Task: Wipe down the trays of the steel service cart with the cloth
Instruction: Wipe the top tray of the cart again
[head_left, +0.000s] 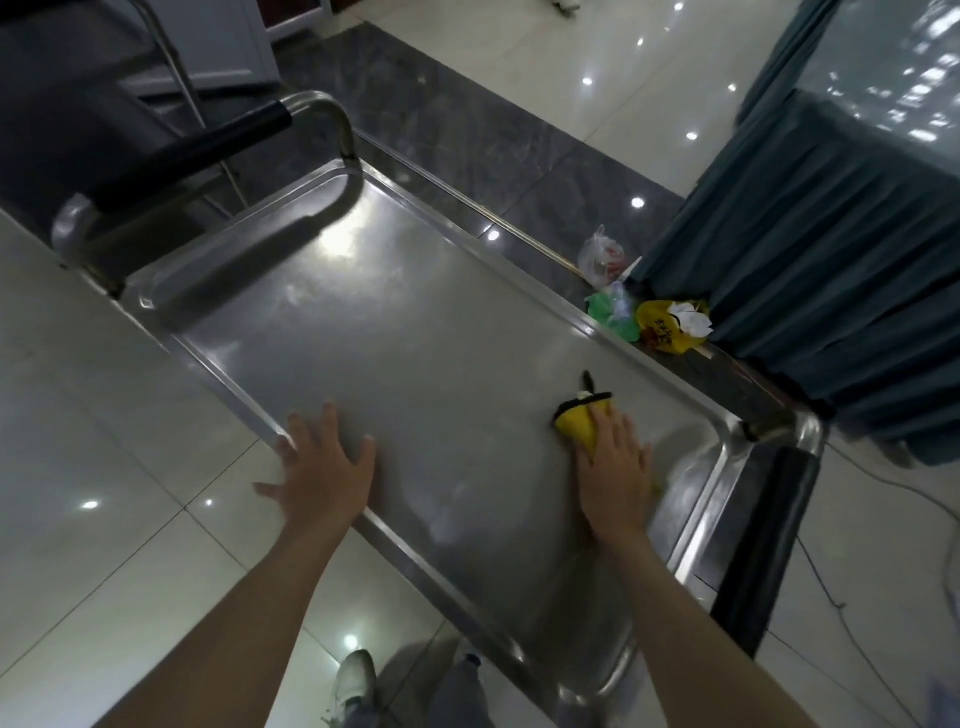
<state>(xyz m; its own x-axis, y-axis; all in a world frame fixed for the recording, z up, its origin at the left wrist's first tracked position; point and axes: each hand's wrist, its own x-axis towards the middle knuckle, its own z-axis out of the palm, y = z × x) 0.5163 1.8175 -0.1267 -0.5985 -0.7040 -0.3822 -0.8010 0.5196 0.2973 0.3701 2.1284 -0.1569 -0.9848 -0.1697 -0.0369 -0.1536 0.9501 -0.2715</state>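
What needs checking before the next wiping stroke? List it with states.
1. Cloth under right hand, flat on the top tray: ok.
2. Left hand braced at the tray's near rim, fingers spread: ok.
3. Tray surface ahead free of objects: ok.
4. Lower trays wiped: cannot tell, hidden.
5. Bags on the floor beyond the cart, off the tray: ok.

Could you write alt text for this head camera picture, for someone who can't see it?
A person's right hand presses a yellow cloth flat on a steel cart's top tray, while the left hand rests open on the tray's near edge. Plastic bags lie on the tiled floor beyond.
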